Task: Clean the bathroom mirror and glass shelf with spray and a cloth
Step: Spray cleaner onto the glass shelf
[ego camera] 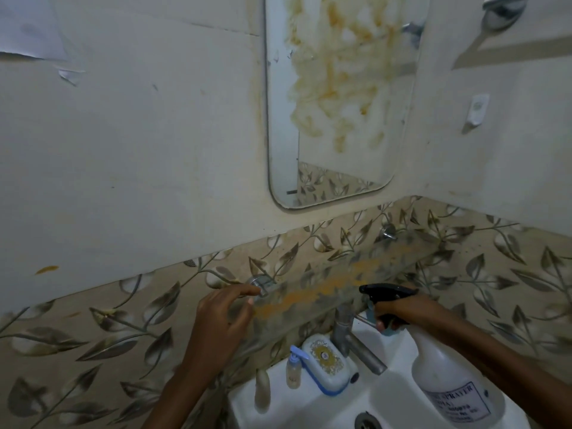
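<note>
The wall mirror (337, 97) is smeared with yellow-brown stains over its upper half. Below it a glass shelf (349, 274), streaked with orange grime, runs along the leaf-patterned tiles. My right hand (402, 311) grips the black trigger head of a white spray bottle (455, 376), nozzle pointing left over the shelf. My left hand (223, 317) reaches toward the shelf's left end, fingertips touching near the round metal bracket (261, 283), holding nothing. No cloth is in view.
A white sink (309, 407) sits below, with a metal faucet (353, 342), a white and blue soap box (328, 363), a small pump bottle (294, 370) and a pale bottle (262, 391) on its rim. A towel bar (501, 7) hangs at top right.
</note>
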`<state>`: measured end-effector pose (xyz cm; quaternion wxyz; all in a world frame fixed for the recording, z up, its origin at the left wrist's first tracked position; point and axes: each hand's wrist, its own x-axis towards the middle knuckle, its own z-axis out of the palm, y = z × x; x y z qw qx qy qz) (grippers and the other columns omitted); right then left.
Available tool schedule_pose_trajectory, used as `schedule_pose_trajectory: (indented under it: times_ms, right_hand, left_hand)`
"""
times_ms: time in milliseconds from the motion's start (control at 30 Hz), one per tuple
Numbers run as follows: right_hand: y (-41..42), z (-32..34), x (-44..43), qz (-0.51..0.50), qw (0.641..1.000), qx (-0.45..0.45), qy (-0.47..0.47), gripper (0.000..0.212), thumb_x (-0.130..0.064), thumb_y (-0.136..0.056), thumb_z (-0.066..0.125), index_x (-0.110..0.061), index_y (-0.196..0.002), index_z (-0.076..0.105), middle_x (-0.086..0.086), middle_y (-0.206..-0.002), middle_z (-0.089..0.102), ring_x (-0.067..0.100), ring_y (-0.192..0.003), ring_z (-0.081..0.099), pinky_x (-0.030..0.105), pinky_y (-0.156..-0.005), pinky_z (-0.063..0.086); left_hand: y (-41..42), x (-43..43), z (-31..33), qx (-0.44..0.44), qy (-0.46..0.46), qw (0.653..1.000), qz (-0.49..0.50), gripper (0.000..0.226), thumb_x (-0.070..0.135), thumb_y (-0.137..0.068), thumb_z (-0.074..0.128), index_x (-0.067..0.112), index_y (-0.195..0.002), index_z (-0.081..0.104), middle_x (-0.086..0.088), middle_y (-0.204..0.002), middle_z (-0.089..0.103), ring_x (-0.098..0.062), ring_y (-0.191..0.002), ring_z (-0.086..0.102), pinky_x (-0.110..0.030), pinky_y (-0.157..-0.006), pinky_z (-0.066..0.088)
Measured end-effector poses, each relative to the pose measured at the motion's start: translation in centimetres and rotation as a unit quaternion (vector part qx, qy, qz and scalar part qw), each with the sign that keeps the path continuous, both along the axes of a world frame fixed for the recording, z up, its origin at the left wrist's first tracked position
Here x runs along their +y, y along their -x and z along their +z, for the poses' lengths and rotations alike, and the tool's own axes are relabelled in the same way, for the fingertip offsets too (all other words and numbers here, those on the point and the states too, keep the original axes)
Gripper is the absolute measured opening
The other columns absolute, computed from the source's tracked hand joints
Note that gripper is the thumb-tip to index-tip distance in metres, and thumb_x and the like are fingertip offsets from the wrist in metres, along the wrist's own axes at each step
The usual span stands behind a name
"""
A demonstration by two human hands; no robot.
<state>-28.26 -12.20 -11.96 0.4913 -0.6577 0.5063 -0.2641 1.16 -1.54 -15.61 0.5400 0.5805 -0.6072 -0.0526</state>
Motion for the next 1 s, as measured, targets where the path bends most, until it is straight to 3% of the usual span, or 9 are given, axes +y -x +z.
schedule_pose_trajectory:
  times_ms: [100,233,333,400,600,700,767,867,1000]
  right_hand:
    - [0.4,-0.5,-0.9,-0.084,0.996,-0.004,0.025,0.029,0.004,-0.082,0.057,-0.001,-0.054,0.060,0.013,-0.042,0.054,0.021,-0.040,0.052,0.025,-0.044,0.044]
    - [1.3,-0.5,-2.2,-0.111,0.993,-0.032,0.025,0.024,0.000,-0.081,0.055,0.011,-0.061,0.064,0.024,-0.049,0.055,0.035,-0.056,0.053,0.044,-0.061,0.048]
    - [2.2,0.5,-2.7,-0.063,0.998,-0.018,0.012,0.016,-0.002,-0.083,0.056,0.002,-0.074,0.069,0.023,-0.060,0.062,0.023,-0.048,0.057,0.026,-0.051,0.051]
    - [2.7,0.5,-3.4,-0.073,0.997,-0.021,0.024,0.016,-0.001,-0.081,0.058,-0.003,-0.071,0.069,0.017,-0.058,0.063,0.016,-0.047,0.058,0.020,-0.047,0.048]
    - [3.7,-1.1,-6.0,-0.214,0.972,0.008,0.098,0.021,-0.009,-0.080,0.063,0.008,-0.070,0.068,0.005,-0.040,0.055,0.017,-0.039,0.051,0.030,-0.053,0.045]
    - [4.5,-0.4,-6.4,-0.154,0.986,-0.016,0.068,0.023,-0.005,-0.084,0.057,0.009,-0.099,0.066,0.020,-0.056,0.059,0.016,-0.040,0.053,0.022,-0.046,0.044]
    - [4.9,0.2,-6.4,-0.116,0.992,-0.012,0.053,0.024,-0.004,-0.084,0.055,0.004,-0.106,0.065,0.023,-0.067,0.061,0.016,-0.048,0.057,0.020,-0.048,0.045]
    - [5.2,0.4,-7.1,-0.175,0.982,-0.015,0.075,0.017,-0.003,-0.083,0.057,0.003,-0.096,0.067,0.014,-0.061,0.060,0.014,-0.049,0.055,0.012,-0.039,0.040]
    - [6.1,0.0,-8.7,-0.296,0.949,-0.041,0.103,0.018,-0.009,-0.078,0.063,-0.001,-0.062,0.066,0.006,-0.042,0.055,0.018,-0.041,0.051,0.030,-0.052,0.045]
  left_hand:
    - [0.5,-0.3,0.1,-0.001,0.001,1.000,-0.016,0.025,0.044,-0.081,0.046,0.038,-0.092,0.067,0.022,-0.100,0.067,0.001,-0.096,0.061,-0.041,-0.086,0.052]
    - [0.4,-0.9,-0.2,-0.013,0.002,1.000,-0.012,0.028,0.042,-0.081,0.046,0.032,-0.092,0.070,0.018,-0.094,0.069,-0.005,-0.094,0.063,-0.045,-0.082,0.052]
    - [0.3,-1.2,-0.3,-0.012,0.001,1.000,-0.005,0.028,0.044,-0.080,0.045,0.035,-0.092,0.069,0.019,-0.094,0.068,-0.008,-0.094,0.063,-0.047,-0.083,0.051]
    - [0.4,-1.2,-0.3,-0.008,-0.001,1.000,-0.007,0.026,0.045,-0.079,0.045,0.038,-0.090,0.068,0.021,-0.092,0.068,-0.007,-0.093,0.063,-0.047,-0.083,0.051]
    - [0.7,-1.8,0.0,-0.009,-0.012,1.000,-0.027,0.025,0.046,-0.080,0.046,0.040,-0.094,0.066,0.022,-0.099,0.066,-0.008,-0.097,0.061,-0.050,-0.088,0.048]
    - [0.8,-2.0,0.4,-0.011,-0.006,0.999,-0.033,0.025,0.048,-0.081,0.046,0.039,-0.092,0.066,0.023,-0.102,0.065,-0.007,-0.096,0.062,-0.051,-0.087,0.048]
    - [0.8,-2.2,0.6,-0.015,-0.005,0.999,-0.039,0.026,0.048,-0.081,0.046,0.039,-0.094,0.066,0.023,-0.100,0.066,-0.006,-0.094,0.062,-0.052,-0.086,0.048]
    - [0.8,-2.3,0.9,-0.019,-0.007,0.999,-0.041,0.025,0.048,-0.081,0.045,0.039,-0.089,0.067,0.025,-0.099,0.066,-0.001,-0.090,0.061,-0.052,-0.086,0.047]
    - [1.2,-2.2,1.2,-0.027,-0.003,0.999,-0.044,0.026,0.048,-0.081,0.044,0.039,-0.088,0.067,0.027,-0.101,0.064,0.000,-0.090,0.060,-0.053,-0.087,0.046]
